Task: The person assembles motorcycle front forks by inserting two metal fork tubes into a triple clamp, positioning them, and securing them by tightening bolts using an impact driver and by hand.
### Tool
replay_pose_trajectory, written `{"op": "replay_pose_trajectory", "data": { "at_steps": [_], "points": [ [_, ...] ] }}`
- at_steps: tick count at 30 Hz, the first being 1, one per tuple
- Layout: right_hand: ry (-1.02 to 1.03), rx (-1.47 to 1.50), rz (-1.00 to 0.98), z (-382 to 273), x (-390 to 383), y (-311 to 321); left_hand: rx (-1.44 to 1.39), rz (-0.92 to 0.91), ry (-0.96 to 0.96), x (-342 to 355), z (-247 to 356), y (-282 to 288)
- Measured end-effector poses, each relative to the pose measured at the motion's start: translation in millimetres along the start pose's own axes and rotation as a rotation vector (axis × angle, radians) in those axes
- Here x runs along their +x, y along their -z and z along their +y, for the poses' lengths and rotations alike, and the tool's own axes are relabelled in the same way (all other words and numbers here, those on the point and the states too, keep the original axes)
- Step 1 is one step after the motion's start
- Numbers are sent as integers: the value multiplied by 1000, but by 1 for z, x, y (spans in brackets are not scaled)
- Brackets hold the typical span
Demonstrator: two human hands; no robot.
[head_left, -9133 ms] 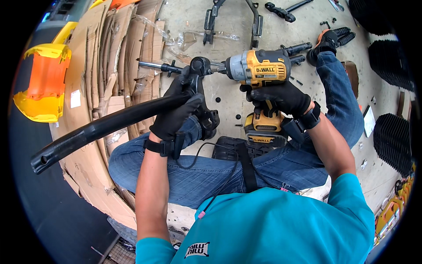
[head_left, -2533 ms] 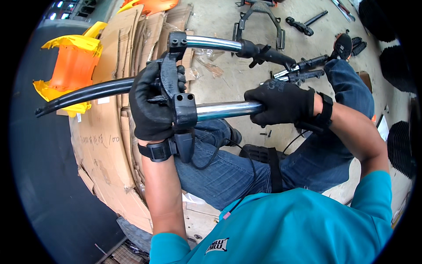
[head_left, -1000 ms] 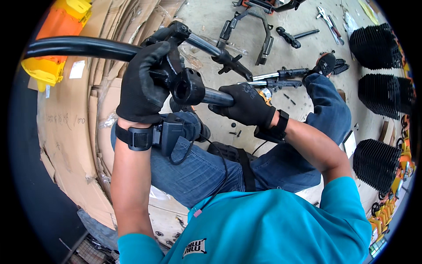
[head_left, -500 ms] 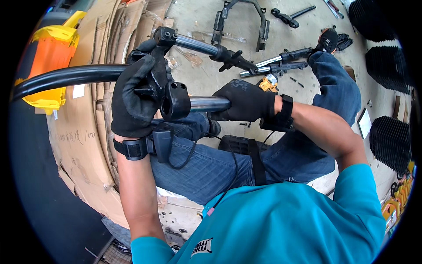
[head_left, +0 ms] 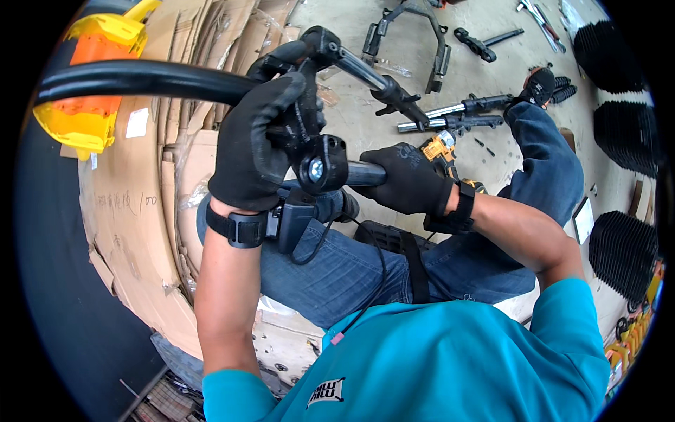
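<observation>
My left hand (head_left: 249, 151), in a black glove, is wrapped round a black fork clamp (head_left: 330, 156) joined to a thick curved black tube (head_left: 148, 77) that runs off to the left. One fork leg (head_left: 358, 67) with a shiny tube sits in the clamp's far end and points away to the right. In the near end is a second fork tube (head_left: 363, 173), its silver top showing in the clamp's hole. My gloved right hand (head_left: 408, 179) is closed round this tube just right of the clamp, hiding the lower part.
On the floor lie a yellow cordless power tool (head_left: 441, 146), two fork legs (head_left: 457, 116), a black frame (head_left: 439, 60) and a stem with clamp (head_left: 478, 46). Flattened cardboard (head_left: 126, 211) lies left, beside an orange-and-yellow plastic part (head_left: 105, 49). Stacked black ribbed parts (head_left: 622, 246) stand right.
Both hands, with the clamp and fork, have shifted rightward in view. The near tube has slid further into the clamp, so its silver end now shows in the hole.
</observation>
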State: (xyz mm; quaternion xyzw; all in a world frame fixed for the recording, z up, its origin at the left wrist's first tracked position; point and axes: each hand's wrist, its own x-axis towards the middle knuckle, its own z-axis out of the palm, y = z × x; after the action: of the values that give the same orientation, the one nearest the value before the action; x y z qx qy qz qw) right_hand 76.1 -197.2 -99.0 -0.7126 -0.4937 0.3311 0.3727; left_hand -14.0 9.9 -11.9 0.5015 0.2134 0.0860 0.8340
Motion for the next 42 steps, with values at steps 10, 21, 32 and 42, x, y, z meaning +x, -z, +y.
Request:
{"op": "replay_pose_trajectory", "data": {
  "at_steps": [10,21,32,42],
  "points": [
    [-14,122,-195,-10,-1,10,-59,-21,4,-5,-8,7],
    [-55,117,-275,-10,11,23,154,-144,-151,-9,-9,23],
    [-50,15,49,-3,0,-3,-14,-41,-3,1,-11,17],
    [-1,232,-407,-3,9,12,25,-13,129,-13,-2,21]
  ]
}}
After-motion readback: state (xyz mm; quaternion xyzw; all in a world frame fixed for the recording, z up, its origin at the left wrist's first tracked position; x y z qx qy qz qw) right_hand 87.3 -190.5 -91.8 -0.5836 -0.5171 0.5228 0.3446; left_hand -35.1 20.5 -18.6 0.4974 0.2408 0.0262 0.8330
